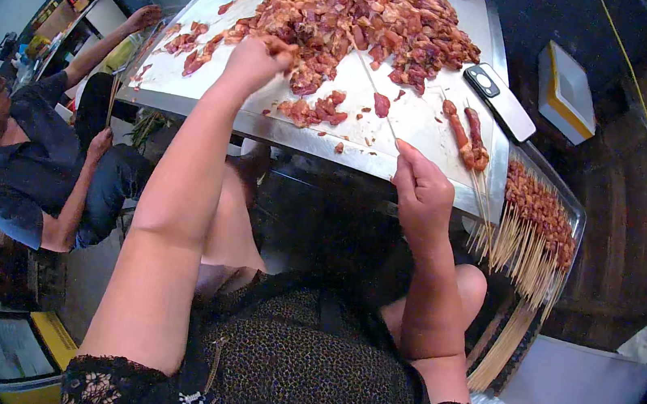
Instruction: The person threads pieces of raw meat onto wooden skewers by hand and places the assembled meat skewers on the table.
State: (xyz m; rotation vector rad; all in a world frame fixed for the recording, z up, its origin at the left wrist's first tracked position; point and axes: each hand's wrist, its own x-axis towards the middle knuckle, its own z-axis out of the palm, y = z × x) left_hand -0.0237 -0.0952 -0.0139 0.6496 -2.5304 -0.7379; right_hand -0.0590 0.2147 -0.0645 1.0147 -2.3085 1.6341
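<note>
My right hand [424,184] grips the lower end of a thin bamboo skewer [368,75], which slants up and left over the tabletop. One piece of raw meat [381,105] is on or against that skewer, partway along. At the near left edge of a large heap of raw cut meat [361,8] is my left hand [262,62], its fingers curled together. Whether a piece is pinched between its fingertips is hidden. Small loose meat pieces [314,109] lie between the hands. Two loaded skewers [467,136] rest at the table's right corner, their sticks jutting past the edge.
A phone [501,103] lies on the metal-edged table [189,103] at right. Below that side, a metal tray [580,233] holds many meat skewers [542,218], with bare sticks [504,345] nearer me. Another person [55,148] sits at left, holding sticks [113,97]. A white box [567,93] stands beyond.
</note>
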